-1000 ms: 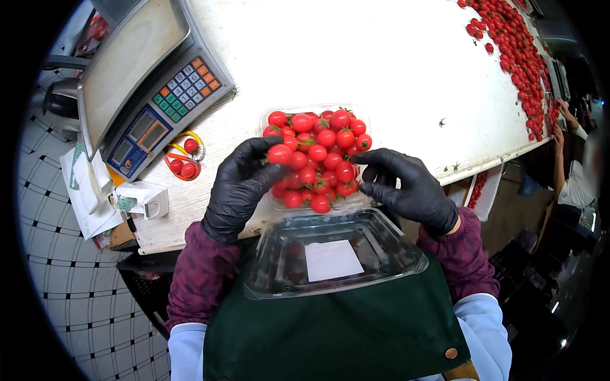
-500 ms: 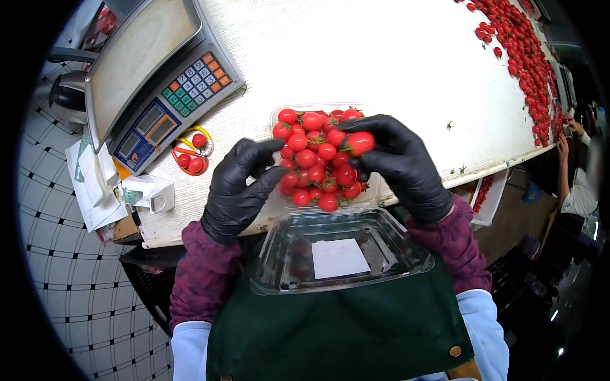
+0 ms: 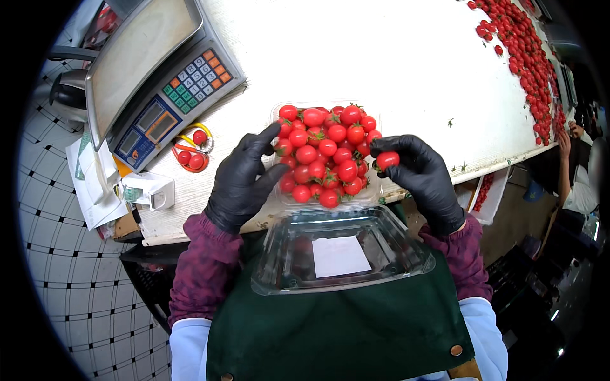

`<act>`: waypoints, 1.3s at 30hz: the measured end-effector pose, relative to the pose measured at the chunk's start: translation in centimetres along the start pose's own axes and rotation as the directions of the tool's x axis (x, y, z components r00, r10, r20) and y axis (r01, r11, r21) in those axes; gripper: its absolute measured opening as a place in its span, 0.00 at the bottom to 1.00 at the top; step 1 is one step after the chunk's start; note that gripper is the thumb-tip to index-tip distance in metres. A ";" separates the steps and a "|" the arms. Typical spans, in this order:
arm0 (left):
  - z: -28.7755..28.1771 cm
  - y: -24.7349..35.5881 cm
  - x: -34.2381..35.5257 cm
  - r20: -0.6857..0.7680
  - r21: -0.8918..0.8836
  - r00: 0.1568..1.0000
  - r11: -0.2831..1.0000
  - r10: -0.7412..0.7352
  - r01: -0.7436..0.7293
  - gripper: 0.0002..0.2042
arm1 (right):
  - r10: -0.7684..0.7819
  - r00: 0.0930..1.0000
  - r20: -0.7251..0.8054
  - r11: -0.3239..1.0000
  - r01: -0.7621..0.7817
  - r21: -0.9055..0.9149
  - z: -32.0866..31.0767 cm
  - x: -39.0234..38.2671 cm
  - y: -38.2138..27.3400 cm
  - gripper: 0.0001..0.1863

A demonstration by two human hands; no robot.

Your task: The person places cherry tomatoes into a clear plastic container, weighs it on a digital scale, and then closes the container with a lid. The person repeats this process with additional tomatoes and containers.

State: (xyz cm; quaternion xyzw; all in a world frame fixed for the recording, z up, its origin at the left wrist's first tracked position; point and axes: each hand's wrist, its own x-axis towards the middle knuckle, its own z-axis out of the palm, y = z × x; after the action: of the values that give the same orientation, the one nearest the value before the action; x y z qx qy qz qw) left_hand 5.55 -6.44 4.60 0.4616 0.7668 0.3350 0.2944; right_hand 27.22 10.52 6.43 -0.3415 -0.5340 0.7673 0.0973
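Note:
A clear plastic clamshell box (image 3: pixel 277 198) stands on the table's near edge, heaped with cherry tomatoes (image 3: pixel 327 147). Its clear lid (image 3: pixel 406 270) hangs open toward me, with a white label (image 3: pixel 341 256) on it. My right hand (image 3: pixel 422 181), black-gloved, pinches one cherry tomato (image 3: pixel 387 160) between thumb and fingers, just off the right side of the heap. On the other side my left hand (image 3: pixel 240 181), gloved the same, has thumb and forefinger apart beside the box's left wall. Nothing shows in its grasp.
A weighing scale (image 3: pixel 171 101) stands at the left. Near it lie scissors (image 3: pixel 184 143) with yellow and red handles and a few loose tomatoes, plus a white holder (image 3: pixel 152 192). A long pile of tomatoes (image 3: pixel 518 57) covers the far right, where another person's hand (image 3: pixel 564 143) reaches in.
My right hand has drawn back right and slightly down from the heap, keeping a tomato pinched. My left hand has barely moved, its thumb and forefinger a little wider apart.

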 end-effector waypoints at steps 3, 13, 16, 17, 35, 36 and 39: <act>-0.7 -0.9 -1.5 0.041 0.198 0.994 0.974 0.102 -0.108 0.16 | 0.017 0.999 0.045 0.980 -0.008 -0.197 -0.2 -0.7 0.2 0.16; 0.5 -0.4 -1.6 0.329 0.474 0.944 0.857 0.038 -0.200 0.13 | -0.103 0.966 0.237 0.595 0.250 -0.763 0.3 0.3 0.7 0.20; -0.1 -0.7 -2.1 0.260 0.233 0.965 0.972 -0.024 -0.039 0.11 | -0.206 0.940 0.273 0.475 0.340 -0.811 1.9 1.1 0.2 0.22; -0.4 -0.8 -2.1 0.269 0.075 0.961 0.996 -0.070 0.052 0.11 | -0.193 0.929 0.317 0.401 0.370 -0.838 2.1 1.2 0.4 0.22; -0.6 -0.8 -1.8 0.185 -0.628 0.971 0.742 -0.150 0.234 0.15 | -0.260 0.890 0.375 0.531 0.456 -0.714 2.2 1.7 0.2 0.19; -0.4 -0.6 -1.9 0.201 -0.556 0.975 0.807 -0.099 0.196 0.16 | -0.219 0.868 0.446 0.499 0.493 -0.713 2.4 1.8 0.1 0.20; -0.7 -0.1 -1.9 0.344 -0.246 0.937 0.969 0.059 0.030 0.20 | -0.037 0.797 0.603 0.471 0.546 -0.693 3.0 2.1 0.2 0.17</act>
State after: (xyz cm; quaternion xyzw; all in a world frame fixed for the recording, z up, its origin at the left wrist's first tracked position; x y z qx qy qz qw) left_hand 5.71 -8.37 5.23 0.4791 0.6513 0.3430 0.4782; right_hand 23.83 9.27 6.00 -0.0279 -0.8926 0.4412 -0.0890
